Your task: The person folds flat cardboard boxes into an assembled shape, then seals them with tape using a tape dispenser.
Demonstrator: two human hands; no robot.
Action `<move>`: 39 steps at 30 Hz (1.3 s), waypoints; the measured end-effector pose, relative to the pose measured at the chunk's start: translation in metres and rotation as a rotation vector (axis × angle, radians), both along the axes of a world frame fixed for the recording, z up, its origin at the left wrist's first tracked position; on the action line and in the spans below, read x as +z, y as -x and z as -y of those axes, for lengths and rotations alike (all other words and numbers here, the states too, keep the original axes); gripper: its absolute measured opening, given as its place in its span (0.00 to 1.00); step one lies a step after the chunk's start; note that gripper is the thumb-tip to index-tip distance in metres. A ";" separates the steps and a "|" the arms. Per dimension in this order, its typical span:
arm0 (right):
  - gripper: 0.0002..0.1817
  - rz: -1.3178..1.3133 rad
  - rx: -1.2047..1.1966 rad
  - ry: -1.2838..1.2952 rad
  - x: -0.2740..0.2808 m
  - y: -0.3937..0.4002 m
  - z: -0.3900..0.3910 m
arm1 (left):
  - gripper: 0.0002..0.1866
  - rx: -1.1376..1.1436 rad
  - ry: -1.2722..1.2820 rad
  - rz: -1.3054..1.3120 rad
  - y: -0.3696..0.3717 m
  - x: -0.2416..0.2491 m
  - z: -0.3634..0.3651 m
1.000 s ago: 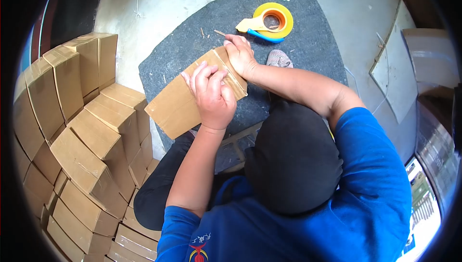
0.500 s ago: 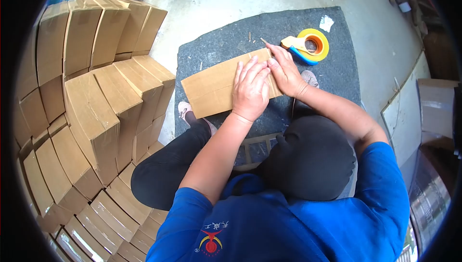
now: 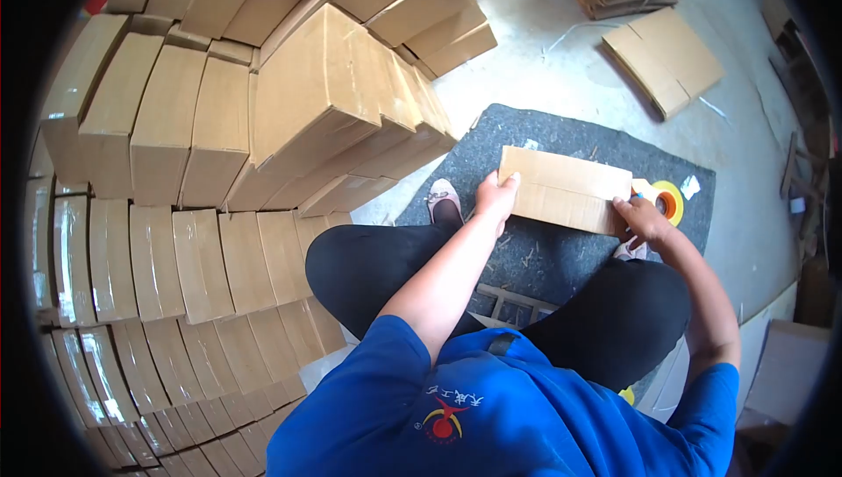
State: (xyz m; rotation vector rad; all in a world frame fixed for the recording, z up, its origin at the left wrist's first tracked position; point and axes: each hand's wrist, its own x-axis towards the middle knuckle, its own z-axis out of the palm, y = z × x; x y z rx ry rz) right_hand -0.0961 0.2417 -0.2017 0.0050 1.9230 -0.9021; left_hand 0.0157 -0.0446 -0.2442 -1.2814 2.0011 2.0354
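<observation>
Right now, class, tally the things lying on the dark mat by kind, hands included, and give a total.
Cardboard box held flat at both ends: 1
Tape dispenser, orange and yellow: 1
Hands: 2, left hand and right hand
Shoes: 1 in view
Total: 5

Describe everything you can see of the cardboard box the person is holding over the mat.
The cardboard box is plain brown corrugated board, long and rectangular, apparently closed, with a seam line running along its upper face. It sits roughly level, slightly tilted, over the dark grey mat. The left hand grips its left end, thumb on top; the right hand holds its right lower corner. Its right end partly hides the orange tape roll. No print or labels show.
</observation>
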 end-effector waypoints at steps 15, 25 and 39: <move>0.34 -0.882 -0.151 0.685 0.279 0.011 0.107 | 0.50 -0.121 0.730 -1.189 -0.076 0.292 0.019; 0.32 -0.524 0.140 0.680 0.266 -0.014 0.390 | 0.50 -0.006 1.330 -0.285 -0.119 0.246 0.121; 0.32 -0.892 0.153 0.647 0.225 -0.049 0.427 | 0.48 -0.275 1.282 -0.068 -0.090 0.243 0.184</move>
